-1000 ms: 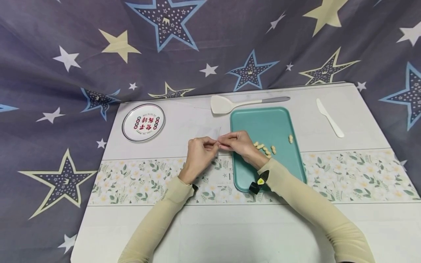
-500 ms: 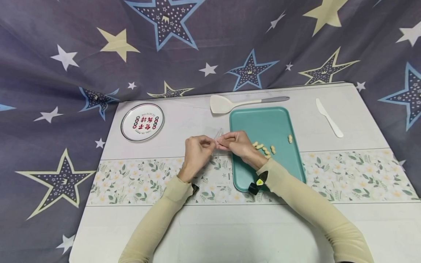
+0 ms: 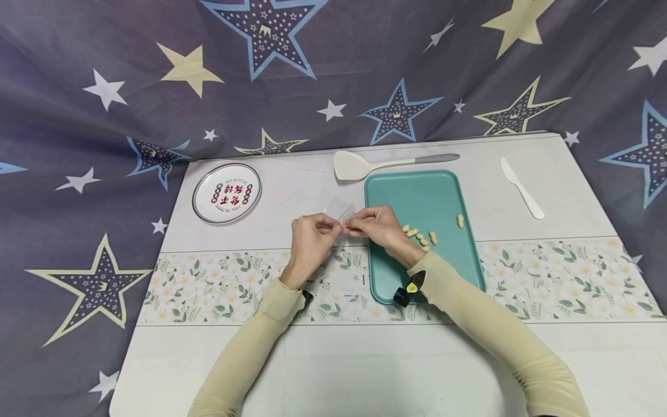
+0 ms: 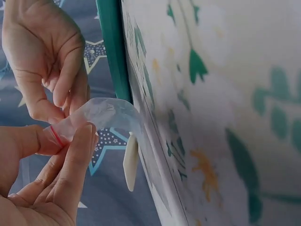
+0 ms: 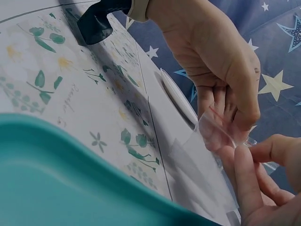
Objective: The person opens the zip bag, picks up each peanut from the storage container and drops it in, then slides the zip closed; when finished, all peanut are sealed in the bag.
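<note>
Between the hands is a small clear zip-lock bag (image 4: 110, 113) with a red line along its seal. My left hand (image 3: 310, 240) pinches the bag near that seal with thumb and fingers. Close beside it, the fingertips of my right hand (image 3: 384, 229) also pinch the bag, almost meeting the left ones. In the right wrist view the bag (image 5: 197, 172) hangs loosely from the fingers, flat and see-through. A green tray (image 3: 411, 194) lies under the right wrist, with several unshelled peanuts (image 3: 421, 238) on it.
A white spatula (image 3: 351, 167) with a grey handle lies behind the tray. Right of the tray is a white plastic knife (image 3: 522, 188). At the left stands a round plate (image 3: 205, 200) with red lettering. A star-patterned curtain (image 3: 292, 107) borders the table's back.
The bag between the fingers has turned and shows more of its clear film. Both hands have shifted slightly left, still pinching it.
</note>
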Tool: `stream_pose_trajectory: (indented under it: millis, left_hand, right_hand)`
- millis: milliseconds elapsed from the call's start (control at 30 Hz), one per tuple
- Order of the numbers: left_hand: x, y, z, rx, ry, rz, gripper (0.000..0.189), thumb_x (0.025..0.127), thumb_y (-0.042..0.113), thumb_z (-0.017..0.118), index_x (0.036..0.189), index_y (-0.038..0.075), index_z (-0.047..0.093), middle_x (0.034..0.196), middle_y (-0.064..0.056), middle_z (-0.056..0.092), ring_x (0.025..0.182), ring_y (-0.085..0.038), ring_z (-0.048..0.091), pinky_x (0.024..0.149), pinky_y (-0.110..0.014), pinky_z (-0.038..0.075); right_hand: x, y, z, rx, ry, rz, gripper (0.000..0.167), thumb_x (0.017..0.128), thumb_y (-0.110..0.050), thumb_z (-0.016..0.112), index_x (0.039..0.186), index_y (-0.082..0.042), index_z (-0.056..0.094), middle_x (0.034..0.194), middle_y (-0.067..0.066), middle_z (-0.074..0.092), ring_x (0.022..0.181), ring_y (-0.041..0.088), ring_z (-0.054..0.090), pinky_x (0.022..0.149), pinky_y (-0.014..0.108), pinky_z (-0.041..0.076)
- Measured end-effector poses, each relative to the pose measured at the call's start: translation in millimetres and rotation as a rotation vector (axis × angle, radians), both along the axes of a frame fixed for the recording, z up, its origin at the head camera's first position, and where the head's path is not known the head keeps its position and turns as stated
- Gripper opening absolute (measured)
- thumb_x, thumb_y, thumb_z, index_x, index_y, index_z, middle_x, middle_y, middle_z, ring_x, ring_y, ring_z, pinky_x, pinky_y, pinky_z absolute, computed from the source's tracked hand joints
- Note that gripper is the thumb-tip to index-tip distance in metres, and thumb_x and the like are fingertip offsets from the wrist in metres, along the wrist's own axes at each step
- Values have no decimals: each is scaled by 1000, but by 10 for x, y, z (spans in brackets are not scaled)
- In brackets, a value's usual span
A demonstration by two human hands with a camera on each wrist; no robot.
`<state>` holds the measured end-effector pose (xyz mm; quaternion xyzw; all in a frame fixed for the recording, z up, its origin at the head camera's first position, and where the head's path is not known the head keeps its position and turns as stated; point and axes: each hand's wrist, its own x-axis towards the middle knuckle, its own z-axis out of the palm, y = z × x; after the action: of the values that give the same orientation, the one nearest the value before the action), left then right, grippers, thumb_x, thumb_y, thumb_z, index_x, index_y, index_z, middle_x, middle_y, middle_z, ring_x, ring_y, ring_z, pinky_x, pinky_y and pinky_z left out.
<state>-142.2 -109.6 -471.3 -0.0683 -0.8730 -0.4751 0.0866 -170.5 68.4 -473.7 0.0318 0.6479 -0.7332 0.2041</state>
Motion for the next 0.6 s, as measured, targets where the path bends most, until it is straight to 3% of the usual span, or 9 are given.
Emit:
stream_pose_trajectory:
  millis: [333,600]
  left_hand:
    - [-5,-47,17,-24,41,70,11,87,5,72,80,1,80,75,-12,79,65,-20,78,56,-22,61]
    - [30,7,8,52,0,-9,10,89,4,72,86,-2,79,81,-16,80,72,-23,80,62,-21,63]
  right_hand:
    - [-21,65,-38,59,26,-29,15,96,-1,69,104,12,73,79,3,79,70,8,77,72,25,65]
    - [-27,48,12,62,81,-8,19,97,-1,67,111,12,70,88,12,80,72,10,77,71,24,65]
